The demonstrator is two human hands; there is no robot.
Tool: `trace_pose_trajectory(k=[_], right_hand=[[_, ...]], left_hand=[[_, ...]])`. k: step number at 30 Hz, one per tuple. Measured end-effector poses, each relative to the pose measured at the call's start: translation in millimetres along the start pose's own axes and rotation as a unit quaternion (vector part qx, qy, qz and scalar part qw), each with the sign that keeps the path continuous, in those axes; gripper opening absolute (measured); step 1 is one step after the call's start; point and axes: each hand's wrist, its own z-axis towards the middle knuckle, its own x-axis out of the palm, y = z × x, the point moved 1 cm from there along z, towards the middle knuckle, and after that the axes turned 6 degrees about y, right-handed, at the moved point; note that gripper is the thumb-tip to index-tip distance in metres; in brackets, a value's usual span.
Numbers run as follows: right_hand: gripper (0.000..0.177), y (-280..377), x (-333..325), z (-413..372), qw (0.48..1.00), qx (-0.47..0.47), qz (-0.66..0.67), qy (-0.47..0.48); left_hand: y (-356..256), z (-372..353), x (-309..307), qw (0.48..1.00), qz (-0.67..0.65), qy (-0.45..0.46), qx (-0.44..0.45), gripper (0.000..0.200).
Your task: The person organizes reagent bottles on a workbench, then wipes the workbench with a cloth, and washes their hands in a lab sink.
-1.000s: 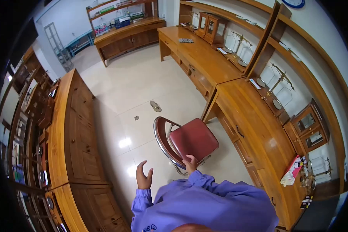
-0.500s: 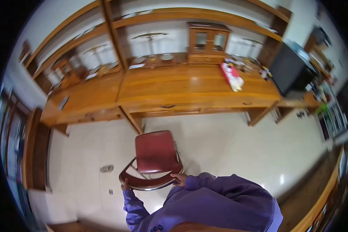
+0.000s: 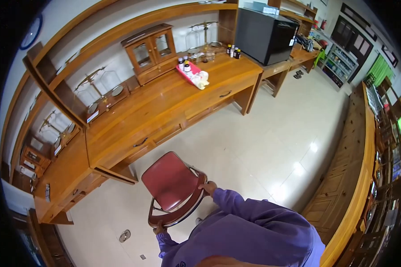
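A chair with a dark red padded seat and a metal frame stands on the tiled floor in front of me, its curved backrest nearest my body. My left hand is closed on the left end of the backrest. On its right end, my right hand is closed with the fingers curled over the edge. Some fingers of both hands are hidden behind the rim. Purple sleeves cover both arms.
A long wooden desk runs along the wall, bearing balance scales, a small glass-doored cabinet and a pink tray with bottles. A black fridge stands beyond. A wooden counter lines the right. A sandal-like item lies on the floor.
My view has swung to the right, bringing the fridge, the far doorway and the right counter into sight. The chair appears turned at an angle, with both hands still on its backrest.
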Motion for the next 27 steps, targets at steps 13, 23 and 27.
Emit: trace_pose_trajectory(k=[13, 23, 27], right_hand=[[0.031, 111, -368, 73, 0.964, -0.098, -0.004, -0.248], [0.077, 140, -629, 140, 0.833, -0.204, -0.074, -0.508], [0.077, 195, -512, 63, 0.888, -0.209, 0.033, -0.409]], left_hand=[[107, -84, 349, 0.848, 0.108, 0.433, -0.286, 0.045], [201, -142, 607, 0.78, 0.128, 0.496, -0.358, 0.044], [223, -152, 665, 0.787, 0.227, 0.476, -0.321, 0.044]])
